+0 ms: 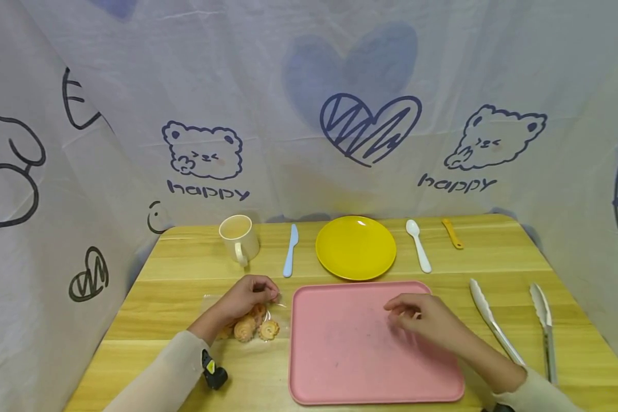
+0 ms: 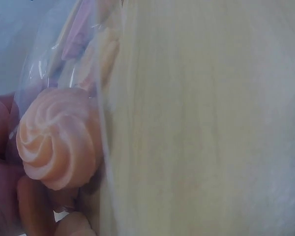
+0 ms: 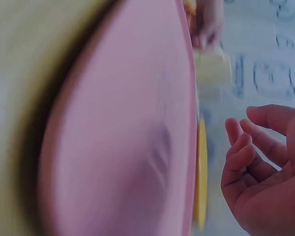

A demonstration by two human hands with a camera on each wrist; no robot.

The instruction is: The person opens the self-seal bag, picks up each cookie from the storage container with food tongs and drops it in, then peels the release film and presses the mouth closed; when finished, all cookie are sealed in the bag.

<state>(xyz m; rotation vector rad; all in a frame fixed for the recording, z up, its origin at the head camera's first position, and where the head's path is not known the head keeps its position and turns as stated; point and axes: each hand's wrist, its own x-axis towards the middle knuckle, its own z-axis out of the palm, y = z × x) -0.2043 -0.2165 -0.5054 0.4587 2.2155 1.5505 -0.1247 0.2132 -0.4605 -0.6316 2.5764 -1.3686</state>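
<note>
To the left of the pink tray [image 1: 350, 343] lies a clear plastic bag [image 1: 280, 329] with several swirl-shaped cookies [image 1: 244, 329] inside. My left hand [image 1: 249, 297] pinches the bag's upper edge between thumb and fingers. In the left wrist view, one cookie [image 2: 61, 140] shows closely through the film, and the fingers are partly cut off at the left edge. Over the right part of the tray hovers my right hand [image 1: 424, 320], its fingers loosely bent. The right wrist view shows nothing held in that hand [image 3: 270, 172], which is apart from the tray.
Along the back stand a cream mug [image 1: 239, 240], a light blue knife [image 1: 290, 252], a yellow plate [image 1: 356, 249], a white spoon [image 1: 419, 246] and a small orange-yellow utensil [image 1: 452, 233]. Metal tongs [image 1: 494, 323] lie spread at the right. A printed cloth [image 1: 288, 68] hangs behind the table.
</note>
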